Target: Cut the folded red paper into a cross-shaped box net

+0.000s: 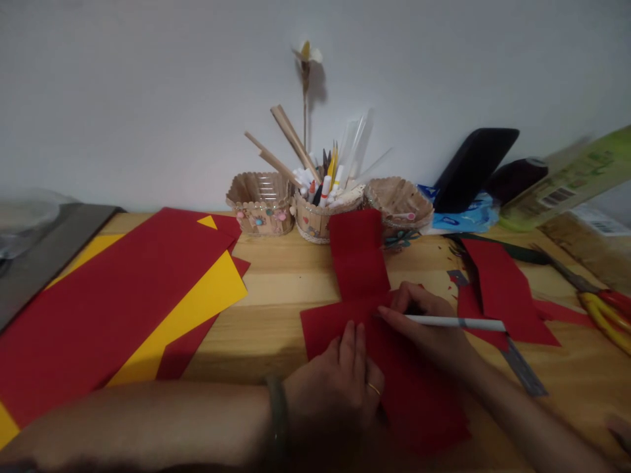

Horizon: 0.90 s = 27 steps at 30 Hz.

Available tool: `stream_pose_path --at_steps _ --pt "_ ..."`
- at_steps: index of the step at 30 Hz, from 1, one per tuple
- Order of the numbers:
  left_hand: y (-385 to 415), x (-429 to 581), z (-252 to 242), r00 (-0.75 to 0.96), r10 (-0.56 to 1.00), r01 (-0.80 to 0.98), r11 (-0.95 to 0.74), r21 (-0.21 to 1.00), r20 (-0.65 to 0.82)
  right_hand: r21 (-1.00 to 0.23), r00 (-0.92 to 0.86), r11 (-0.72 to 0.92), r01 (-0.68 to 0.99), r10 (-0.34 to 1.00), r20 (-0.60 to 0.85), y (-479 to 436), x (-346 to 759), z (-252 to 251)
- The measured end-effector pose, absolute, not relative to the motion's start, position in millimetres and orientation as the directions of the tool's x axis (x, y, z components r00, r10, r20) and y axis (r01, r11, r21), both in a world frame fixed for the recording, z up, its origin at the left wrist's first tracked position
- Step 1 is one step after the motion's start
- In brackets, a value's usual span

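A red paper piece (359,263) with a strip standing up at its back and a wider part toward me lies in the middle of the wooden table. My left hand (338,381), with a ring and a bracelet, presses on it with fingers stretched out. My right hand (434,322) rests on the paper's right side, its fingers closed round a white pen (458,322) whose tip is at the paper near the fold.
Red sheets (123,295) and yellow sheets (197,302) lie left. Behind stand a basket (261,217), a pen holder (315,223) and another basket (399,197). Red scraps (507,289), a grey ruler (525,368), scissors (604,309), a phone (473,171) and a bottle (566,177) are right.
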State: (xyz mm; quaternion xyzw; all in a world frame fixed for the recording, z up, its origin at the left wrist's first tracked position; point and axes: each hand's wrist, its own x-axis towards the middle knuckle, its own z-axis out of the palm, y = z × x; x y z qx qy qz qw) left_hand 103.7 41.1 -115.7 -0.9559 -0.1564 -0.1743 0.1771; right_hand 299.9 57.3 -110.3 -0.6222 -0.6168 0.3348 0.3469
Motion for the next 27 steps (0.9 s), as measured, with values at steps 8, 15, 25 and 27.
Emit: stream_pose_path --at_steps 8,15,25,27 --pt "41.1 103.9 -116.8 0.888 0.237 0.364 -0.885 -0.29 0.393 -0.815 0.015 -0.009 0.579 1.0 -0.001 58.9 296.9 -108.7" --pt "40.9 104.2 -117.0 0.886 0.246 0.37 -0.886 -0.279 0.394 -0.809 -0.001 -0.004 0.587 1.0 -0.005 58.8 298.1 -110.7" --pt "40.9 103.5 -118.3 0.905 0.234 0.346 -0.89 -0.296 0.354 -0.803 0.004 0.036 0.595 0.999 0.048 57.0 300.5 -113.5" --pt "40.8 103.5 -117.9 0.9 0.234 0.351 -0.89 -0.292 0.369 -0.804 0.0 0.039 0.593 0.999 0.048 56.5 301.1 -114.2"
